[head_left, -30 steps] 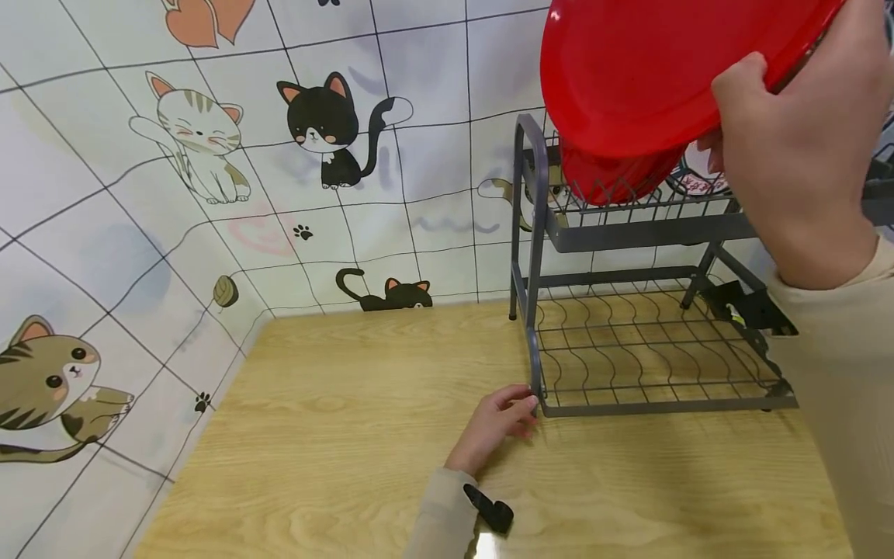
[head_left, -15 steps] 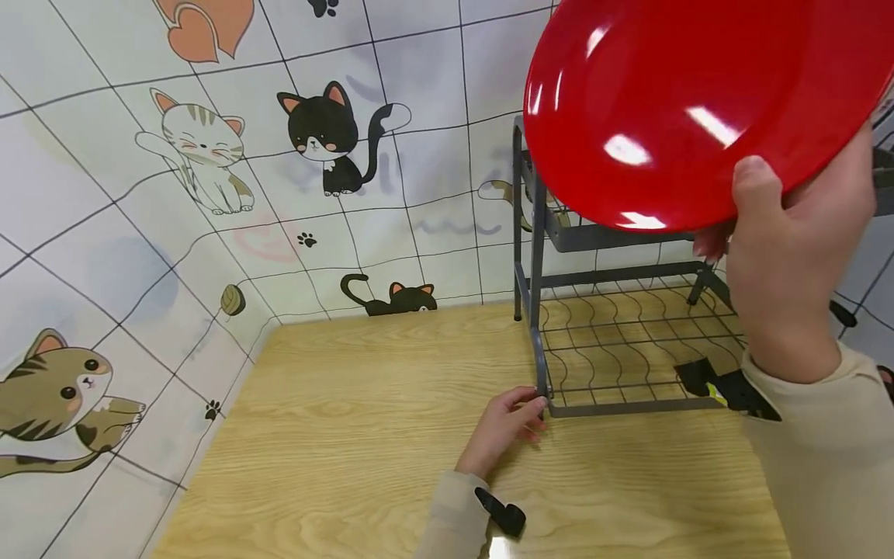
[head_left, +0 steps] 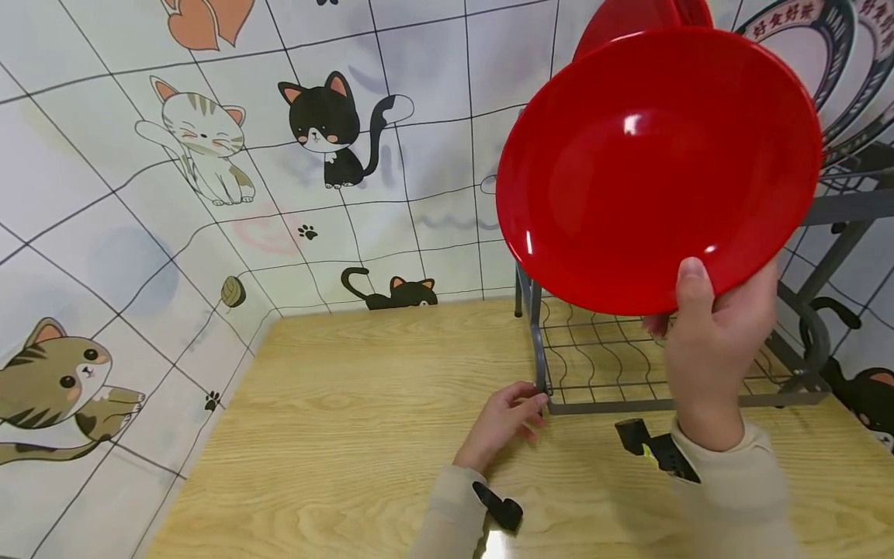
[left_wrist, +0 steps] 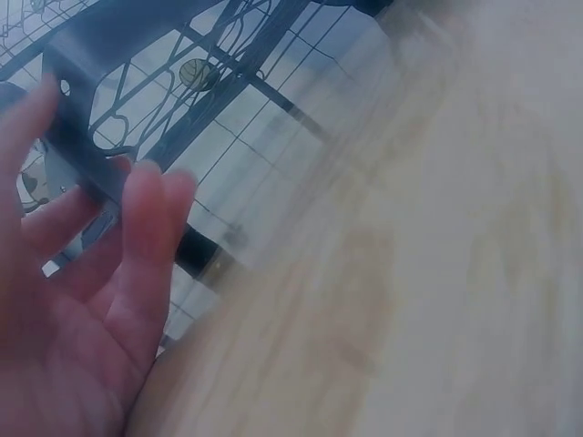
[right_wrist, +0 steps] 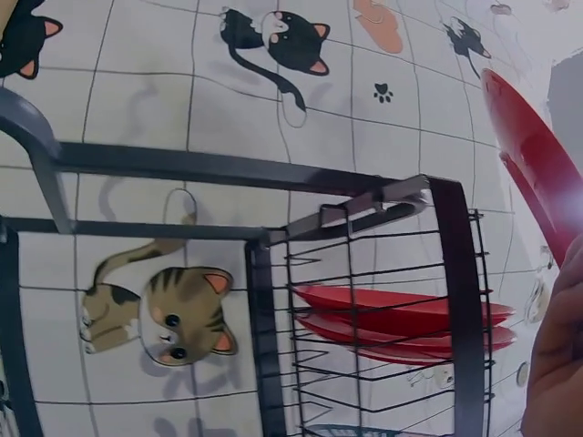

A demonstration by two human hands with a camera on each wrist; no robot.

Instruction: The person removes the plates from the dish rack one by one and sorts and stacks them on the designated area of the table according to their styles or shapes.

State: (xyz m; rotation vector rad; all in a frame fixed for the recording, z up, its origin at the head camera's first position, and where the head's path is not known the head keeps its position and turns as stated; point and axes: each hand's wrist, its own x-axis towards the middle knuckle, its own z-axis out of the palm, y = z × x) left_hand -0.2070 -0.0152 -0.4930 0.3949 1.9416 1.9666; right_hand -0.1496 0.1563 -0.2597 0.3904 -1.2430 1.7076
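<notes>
In the head view, my right hand holds a round red plate by its lower rim. The thumb lies on the front face, and the other fingers are mostly hidden behind it. Tilted towards me, the plate hangs in front of the grey two-tier dish rack and covers much of its upper tier. My left hand grips the rack's lower front left corner, fingers and thumb about the frame in the left wrist view. More red plates stand in the upper tier in the right wrist view.
White plates with dark patterned rims stand in the upper tier at the right. The wooden table reaches left of the rack. A tiled wall with cartoon cats rises behind. A black band sits on the left sleeve.
The right hand has brought the red plate down and away from the upper tier, and its front face now turns towards me. My left hand stays at the rack's corner.
</notes>
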